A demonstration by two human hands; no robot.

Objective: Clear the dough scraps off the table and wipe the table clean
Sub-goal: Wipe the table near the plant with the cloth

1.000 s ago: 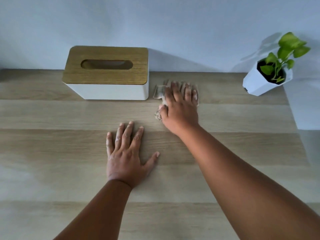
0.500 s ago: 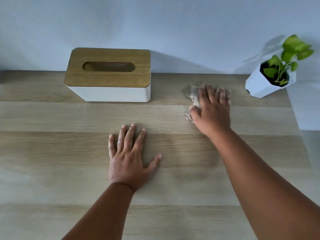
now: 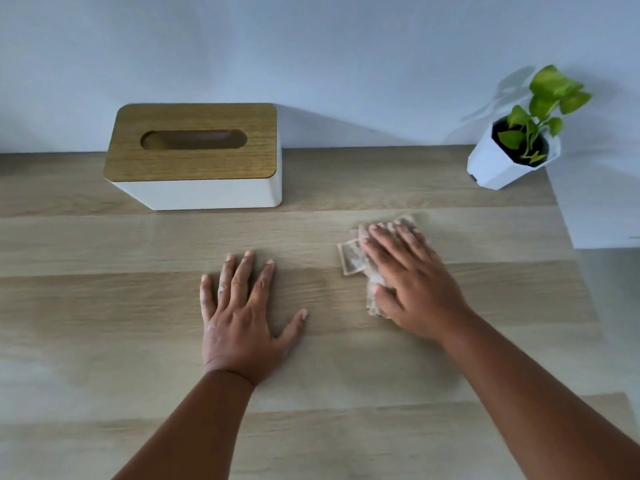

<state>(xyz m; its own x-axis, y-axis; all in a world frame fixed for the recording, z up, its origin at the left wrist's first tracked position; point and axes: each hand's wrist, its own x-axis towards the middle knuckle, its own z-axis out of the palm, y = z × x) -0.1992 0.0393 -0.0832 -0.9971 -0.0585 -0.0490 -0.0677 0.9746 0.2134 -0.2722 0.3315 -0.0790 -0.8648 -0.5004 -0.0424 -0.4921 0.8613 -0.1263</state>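
Pale blue wall behind; wood-grain counter running wall to near edge.

Tissue box, white with wooden lid, sitting at the back left. Potted plant tilting at the back right corner, close to the counter's right edge.

Right hand lying flat, fingers straight, pressing a crumpled wipe against the counter right of centre. Wipe is showing past the fingertips and by the thumb; most of it is hidden under the palm. Looks translucent and damp, though hard to be sure.

Left hand resting flat and spread on the counter at centre, gripping nothing, likely bracing. Pale flecks on its fingers, perhaps flour or dough.

No dough scraps showing on the surface; judging by that, the scrap-clearing seems done and wiping is in progress. Faint hazy patches on the near counter may be residue or glare, cannot tell.

Risks from here:
- A stroke running far back and right could be knocking the plant over or off the edge, since it is sitting so near the corner.
- Bunched wipe could be smearing residue rather than lifting it.
- Flecked left hand could be re-marking the cleaned area it is leaning on.
- Strip beneath the tissue box may be getting missed unless the box is shifted.
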